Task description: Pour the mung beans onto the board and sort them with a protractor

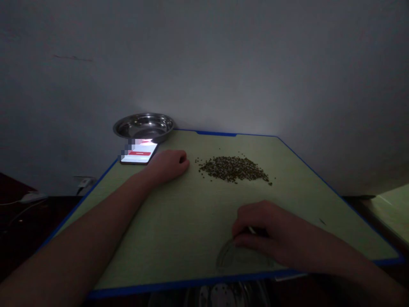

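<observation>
A heap of small dark green beans (234,167) lies on a pale green board with a blue rim (179,284). My left hand (168,164) rests on the board in a loose fist, just left of the heap and right of a lit phone (139,152). Near the front edge, my right hand (260,232) has its fingers curled over the rim of a small clear glass dish (228,258). Something thin shows between its fingers, too dim to name.
A steel bowl (143,126) sits at the board's far left corner against a grey wall. Cables and a plug lie on the dark floor at left (83,182). Another pale green surface (393,209) shows at right.
</observation>
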The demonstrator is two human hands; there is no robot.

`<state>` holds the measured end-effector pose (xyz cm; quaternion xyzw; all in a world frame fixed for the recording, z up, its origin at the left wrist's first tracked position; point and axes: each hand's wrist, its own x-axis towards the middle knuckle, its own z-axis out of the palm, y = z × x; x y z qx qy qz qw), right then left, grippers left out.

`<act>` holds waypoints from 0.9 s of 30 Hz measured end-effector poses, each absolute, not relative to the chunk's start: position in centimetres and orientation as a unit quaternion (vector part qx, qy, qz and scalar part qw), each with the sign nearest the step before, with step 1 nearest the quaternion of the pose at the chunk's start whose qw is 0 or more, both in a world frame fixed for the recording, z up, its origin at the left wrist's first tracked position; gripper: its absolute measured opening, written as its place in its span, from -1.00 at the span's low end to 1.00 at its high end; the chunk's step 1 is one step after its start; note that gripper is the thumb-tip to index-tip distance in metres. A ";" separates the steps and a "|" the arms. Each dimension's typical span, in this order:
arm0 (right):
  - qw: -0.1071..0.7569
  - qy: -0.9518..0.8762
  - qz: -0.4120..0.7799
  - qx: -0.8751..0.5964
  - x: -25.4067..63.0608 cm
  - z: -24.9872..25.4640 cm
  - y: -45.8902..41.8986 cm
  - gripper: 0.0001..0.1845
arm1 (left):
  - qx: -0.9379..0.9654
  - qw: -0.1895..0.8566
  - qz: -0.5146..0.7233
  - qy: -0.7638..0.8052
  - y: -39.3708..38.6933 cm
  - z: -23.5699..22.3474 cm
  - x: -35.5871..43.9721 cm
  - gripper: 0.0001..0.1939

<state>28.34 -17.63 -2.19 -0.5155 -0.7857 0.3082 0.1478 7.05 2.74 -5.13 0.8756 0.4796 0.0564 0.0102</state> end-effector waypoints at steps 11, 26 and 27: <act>0.155 -0.721 0.288 -0.612 33.8 -3.8 -18.9 -0.79 | 0.882 -0.003 0.048 0.468 2.9 -5.1 6.9 -0.65; 0.146 -0.745 0.299 -0.577 29.3 -3.8 -18.8 -0.85 | 0.881 -0.009 0.038 0.471 3.0 -5.1 7.0 -0.65; 0.148 -0.746 0.301 -0.575 29.2 -3.8 -19.0 -0.86 | 0.881 -0.008 0.036 0.472 3.0 -5.1 7.0 -0.65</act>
